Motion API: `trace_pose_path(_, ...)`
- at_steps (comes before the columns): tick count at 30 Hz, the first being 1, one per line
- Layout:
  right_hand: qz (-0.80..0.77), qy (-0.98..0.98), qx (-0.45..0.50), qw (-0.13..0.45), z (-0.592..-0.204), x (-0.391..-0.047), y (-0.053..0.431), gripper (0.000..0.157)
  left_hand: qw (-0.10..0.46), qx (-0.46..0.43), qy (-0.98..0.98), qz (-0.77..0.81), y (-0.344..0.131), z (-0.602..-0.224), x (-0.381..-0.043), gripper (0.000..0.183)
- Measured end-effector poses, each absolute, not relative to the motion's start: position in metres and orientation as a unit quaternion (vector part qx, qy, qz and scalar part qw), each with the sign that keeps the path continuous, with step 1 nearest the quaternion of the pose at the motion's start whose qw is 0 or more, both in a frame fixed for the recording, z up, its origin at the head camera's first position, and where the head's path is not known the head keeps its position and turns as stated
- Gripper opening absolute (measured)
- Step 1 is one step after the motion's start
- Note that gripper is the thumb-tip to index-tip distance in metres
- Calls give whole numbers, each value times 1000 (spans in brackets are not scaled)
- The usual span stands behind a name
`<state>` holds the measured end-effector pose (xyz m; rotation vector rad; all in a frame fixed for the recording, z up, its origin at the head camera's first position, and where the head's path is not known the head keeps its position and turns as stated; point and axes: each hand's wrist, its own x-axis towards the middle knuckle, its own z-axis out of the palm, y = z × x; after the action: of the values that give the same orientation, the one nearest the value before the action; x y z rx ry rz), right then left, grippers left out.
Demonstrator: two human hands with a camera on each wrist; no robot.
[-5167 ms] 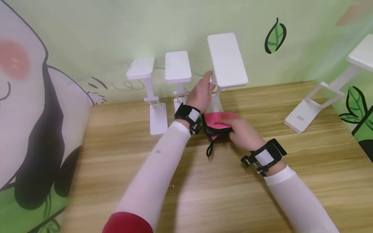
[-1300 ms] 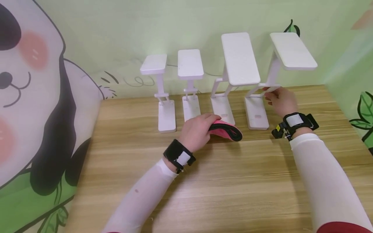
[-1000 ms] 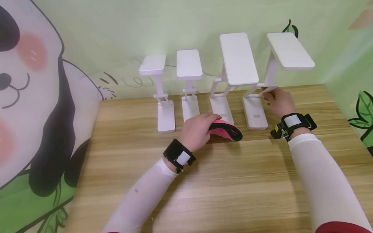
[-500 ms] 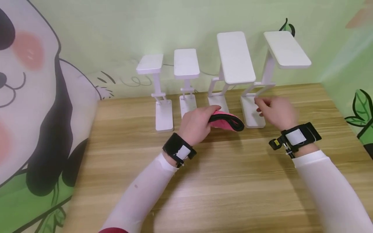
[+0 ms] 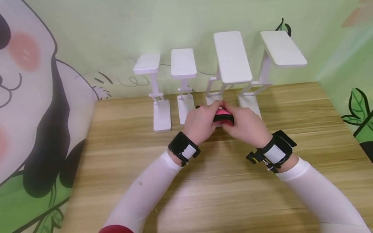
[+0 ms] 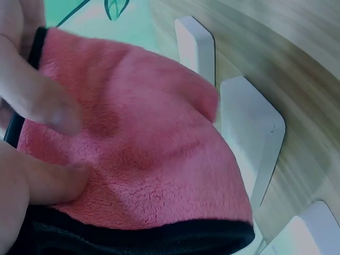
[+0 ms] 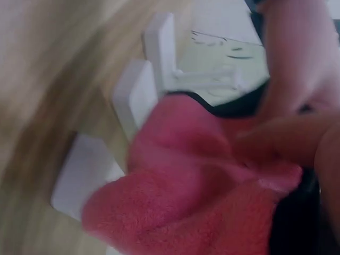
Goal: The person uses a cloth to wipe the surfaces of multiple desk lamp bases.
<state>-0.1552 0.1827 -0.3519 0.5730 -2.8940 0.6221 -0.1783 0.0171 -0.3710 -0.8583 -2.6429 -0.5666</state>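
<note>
A pink cloth [image 5: 223,112] with black edging is bunched between both hands, above the base of the third white stand [image 5: 232,56]. My left hand [image 5: 201,124] grips the cloth from the left. From the right, my right hand [image 5: 250,125] pinches it, and the two hands nearly meet at its top. In the left wrist view the pink cloth [image 6: 149,127] spreads out with finger and thumb on its left end. The right wrist view shows the cloth [image 7: 186,180] creased at the fingertips. The hands hide much of the cloth in the head view.
Other white folding stands with flat rectangular heads line the wall: a leftmost one [image 5: 162,116], a second [image 5: 183,61] and a rightmost one [image 5: 283,48]. All stand on the wooden table [image 5: 204,197]. Painted walls [image 5: 122,38] border its back and sides.
My right hand has left the rightmost stand, moved left and taken hold of the cloth. That stand earlier stood far right, apart; now it is beside the third. The cloth, in my left hand, rose slightly.
</note>
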Motion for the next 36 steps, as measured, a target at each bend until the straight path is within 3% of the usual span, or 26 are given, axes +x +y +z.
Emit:
trace_pose_path(10,206,-966,141,74,-368,-156,189,25,162,-324,-907,-217,29,-375,-177,45)
trace_pose_path(12,194,-967,141,82,-367,-158,197,28,151,-326,-906,-224,31,-376,-179,46)
trace_pose_path(17,171,-969,128,126,-361,-162,234,58,113,-337,-898,-260,32,-373,-186,61)
trace_pose_path(21,129,-973,142,130,-368,-166,271,71,98,-342,-885,-300,32,-370,-195,67)
trace_pose_path(28,83,-981,172,-13,-425,-164,312,74,64,-359,-863,-351,55,-373,-217,51)
trace_pose_path(32,88,-982,167,3,-438,-163,312,74,25,-348,-862,-368,79,-376,-237,49)
trace_pose_path(36,78,-984,157,1,-438,-165,309,75,27,-345,-889,-302,107,-375,-254,49)
